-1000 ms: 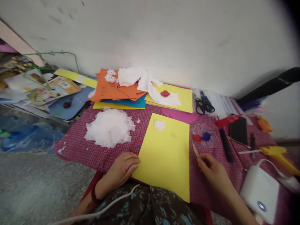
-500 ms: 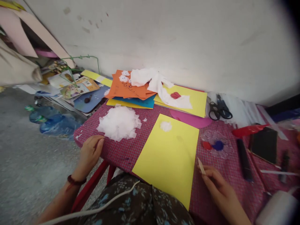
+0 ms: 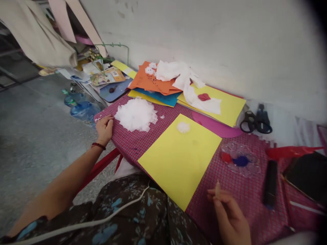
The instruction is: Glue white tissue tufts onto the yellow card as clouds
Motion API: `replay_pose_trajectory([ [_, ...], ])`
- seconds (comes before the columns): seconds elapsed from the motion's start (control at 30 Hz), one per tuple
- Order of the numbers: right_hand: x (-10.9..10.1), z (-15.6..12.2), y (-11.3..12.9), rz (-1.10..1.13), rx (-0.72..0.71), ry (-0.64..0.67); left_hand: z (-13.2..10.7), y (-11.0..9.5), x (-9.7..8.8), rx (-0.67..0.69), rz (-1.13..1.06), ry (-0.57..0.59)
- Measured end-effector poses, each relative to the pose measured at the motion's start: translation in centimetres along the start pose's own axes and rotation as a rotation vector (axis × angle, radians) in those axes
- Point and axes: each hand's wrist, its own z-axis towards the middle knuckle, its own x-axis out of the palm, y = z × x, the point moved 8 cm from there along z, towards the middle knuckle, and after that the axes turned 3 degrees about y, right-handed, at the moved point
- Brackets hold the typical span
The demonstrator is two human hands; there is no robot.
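Note:
At the table's left edge rests my left hand (image 3: 104, 128), its fingers curled in; what they hold, if anything, is hidden. Beside it lies a heap of white tissue-like squares (image 3: 136, 114). A small pale pointed stick (image 3: 217, 189) is pinched in my right hand (image 3: 228, 212), just above the checked tablecloth (image 3: 199, 207). To the left of that hand is a yellow sheet of paper (image 3: 181, 160) with a small round white patch (image 3: 183, 127) near its far end. Red and blue paint fill two wells of a clear palette (image 3: 241, 160) beyond my right hand.
Orange sheets (image 3: 150, 81), crumpled white tissue (image 3: 178, 73) and a red scrap (image 3: 204, 97) lie along the wall. Black-handled scissors (image 3: 247, 122), a red object (image 3: 291, 152) and a dark tube (image 3: 270, 183) are at right. Blue plastic bottles (image 3: 84, 110) stand on the floor.
The camera view has swung to the right and tilted. My right hand has turned and drawn slightly away from the yellow sheet, still pinching the stick. My left hand stays at the table edge.

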Motion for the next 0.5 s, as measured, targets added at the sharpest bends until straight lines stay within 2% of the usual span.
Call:
replay_pose_trajectory([
  [0.17, 0.5, 0.3, 0.0, -0.051, -0.01, 0.067, -0.3, -0.5, 0.5, -0.009, 0.017, 0.014],
  [0.27, 0.0, 0.2, -0.4, -0.086, 0.033, 0.033, -0.8, -1.2, 0.9, 0.014, 0.015, 0.013],
  [0.33, -0.3, 0.1, -0.7, -0.12, 0.066, -0.002, -0.4, -1.0, 0.7, 0.06, 0.049, 0.074],
  [0.4, -0.6, 0.0, -1.0, -0.163, 0.104, -0.051, 1.0, 0.8, 0.0, 0.101, 0.122, 0.184],
  [0.43, -0.9, -0.1, -1.2, -0.18, 0.122, -0.093, 2.2, 2.7, -0.9, 0.077, 0.169, 0.207],
  [0.5, -1.9, -0.4, -1.7, -0.209, 0.159, -0.227, 5.5, 8.3, -3.6, -0.098, 0.273, 0.158],
])
